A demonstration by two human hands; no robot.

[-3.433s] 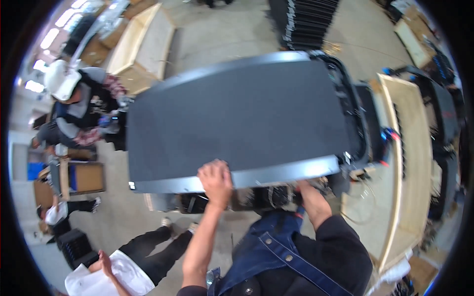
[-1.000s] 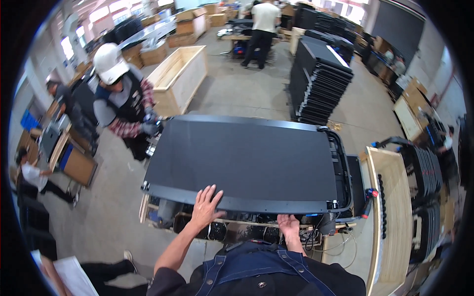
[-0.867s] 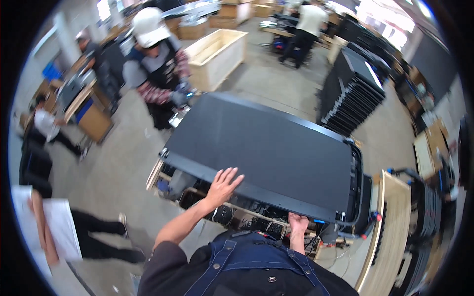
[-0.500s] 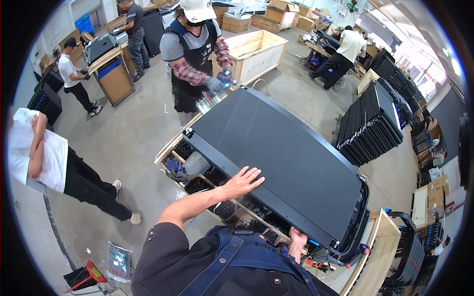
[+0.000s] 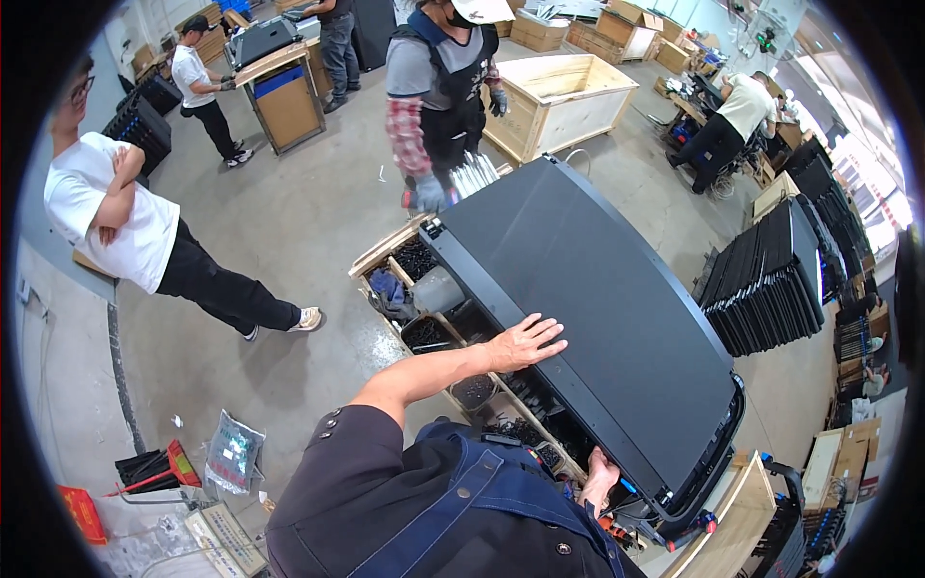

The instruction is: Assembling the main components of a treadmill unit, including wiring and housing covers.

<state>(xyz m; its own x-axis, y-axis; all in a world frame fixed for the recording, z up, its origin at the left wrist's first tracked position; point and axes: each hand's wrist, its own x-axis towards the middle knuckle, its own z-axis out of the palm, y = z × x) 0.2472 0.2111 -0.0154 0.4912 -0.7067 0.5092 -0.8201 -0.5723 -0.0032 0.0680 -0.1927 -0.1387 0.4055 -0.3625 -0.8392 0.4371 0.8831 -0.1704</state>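
A long dark grey panel (image 5: 588, 289) with a black curved end frame lies across a wooden workbench. My left hand (image 5: 525, 345) rests flat on its near side, fingers spread. My right hand (image 5: 599, 479) grips the panel's near edge by the right corner, its fingertips hidden underneath. Beneath the panel, open wooden compartments (image 5: 453, 332) hold black screws or similar small parts. At the far left corner a co-worker's gloved hand (image 5: 431, 196) holds a red and dark power tool (image 5: 409, 200), partly hidden.
An open wooden crate (image 5: 549, 120) stands behind the co-worker. To the right is a stack of black panels (image 5: 761, 284), and a wooden box (image 5: 727, 515) stands near the right corner. A person with folded arms (image 5: 120, 212) stands at the left. A clear plastic bag (image 5: 234, 451) lies on the floor.
The co-worker's power tool has gone from the panel's far end to its left corner. My hands keep their places on the panel while the view has shifted left.
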